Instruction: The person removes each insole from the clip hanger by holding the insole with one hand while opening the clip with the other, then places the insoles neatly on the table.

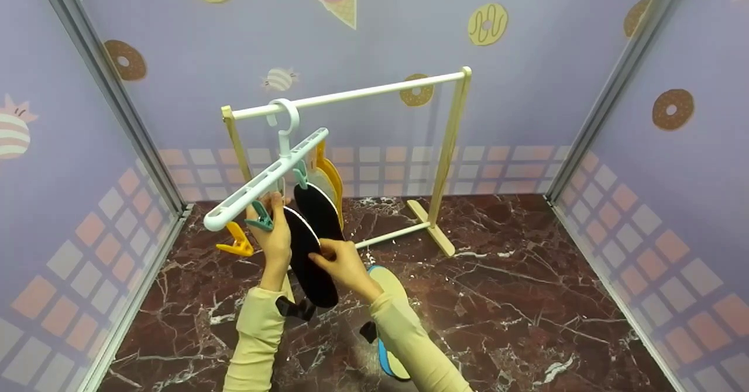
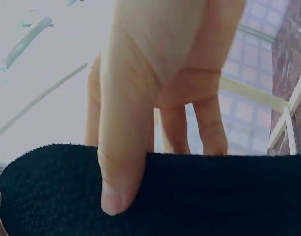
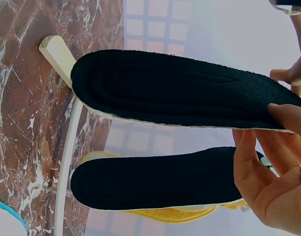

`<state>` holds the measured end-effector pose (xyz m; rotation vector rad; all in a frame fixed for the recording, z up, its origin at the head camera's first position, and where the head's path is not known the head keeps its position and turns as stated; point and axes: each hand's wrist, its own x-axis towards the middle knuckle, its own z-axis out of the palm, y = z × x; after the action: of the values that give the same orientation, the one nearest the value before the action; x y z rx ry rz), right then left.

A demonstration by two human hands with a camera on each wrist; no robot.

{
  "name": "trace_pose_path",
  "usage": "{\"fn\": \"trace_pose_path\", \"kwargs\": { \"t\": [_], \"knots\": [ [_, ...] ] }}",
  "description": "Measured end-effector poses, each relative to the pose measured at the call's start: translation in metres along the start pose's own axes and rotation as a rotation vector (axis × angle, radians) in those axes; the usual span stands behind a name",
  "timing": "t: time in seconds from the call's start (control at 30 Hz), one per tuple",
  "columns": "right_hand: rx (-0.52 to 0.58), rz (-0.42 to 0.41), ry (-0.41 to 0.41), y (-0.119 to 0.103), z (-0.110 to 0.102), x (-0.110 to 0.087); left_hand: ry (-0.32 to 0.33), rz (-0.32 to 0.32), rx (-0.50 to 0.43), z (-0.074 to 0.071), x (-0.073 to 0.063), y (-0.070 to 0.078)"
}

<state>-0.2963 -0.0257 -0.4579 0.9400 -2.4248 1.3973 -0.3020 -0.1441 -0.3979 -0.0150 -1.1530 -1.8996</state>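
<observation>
A black insole with a white edge (image 1: 313, 272) hangs tilted below the hanger, between both hands. My left hand (image 1: 274, 237) pinches its upper part, thumb (image 2: 122, 184) on the black face and the other fingers behind it. The right hand (image 1: 348, 266) grips the insole's edge lower down, between thumb and fingers (image 3: 246, 157). Beside the left hand is a green clip (image 1: 261, 216) on the pale hanger (image 1: 263, 182). A second black insole (image 3: 155, 179) hangs just behind, held by another green clip (image 1: 300, 174).
Yellow insoles (image 1: 332, 181) hang at the hanger's far end; a yellow clip (image 1: 237, 241) dangles at the near end. The hanger hooks over a wooden rack's white bar (image 1: 363, 92). A blue-edged cream insole (image 1: 387, 284) lies on the marble surface (image 1: 497, 310), partly under the right arm.
</observation>
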Motion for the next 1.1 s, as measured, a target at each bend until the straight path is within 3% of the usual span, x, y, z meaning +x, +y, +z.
{"fn": "trace_pose_path", "kwargs": {
  "t": [0.13,0.37,0.7,1.1],
  "knots": [
    [-0.011,-0.008,0.003,0.0,0.0,0.0,0.006,-0.011,-0.058,0.0,0.0,0.002],
    [-0.016,-0.008,0.012,-0.001,0.0,0.0,0.032,-0.097,-0.125,-0.001,0.003,0.007],
    [0.024,-0.03,0.021,0.0,0.002,-0.002,0.049,-0.149,-0.117,-0.002,0.005,0.013],
    [0.069,-0.014,0.035,0.002,0.005,-0.004,0.051,-0.126,-0.12,0.0,0.004,0.017]
  ]
}}
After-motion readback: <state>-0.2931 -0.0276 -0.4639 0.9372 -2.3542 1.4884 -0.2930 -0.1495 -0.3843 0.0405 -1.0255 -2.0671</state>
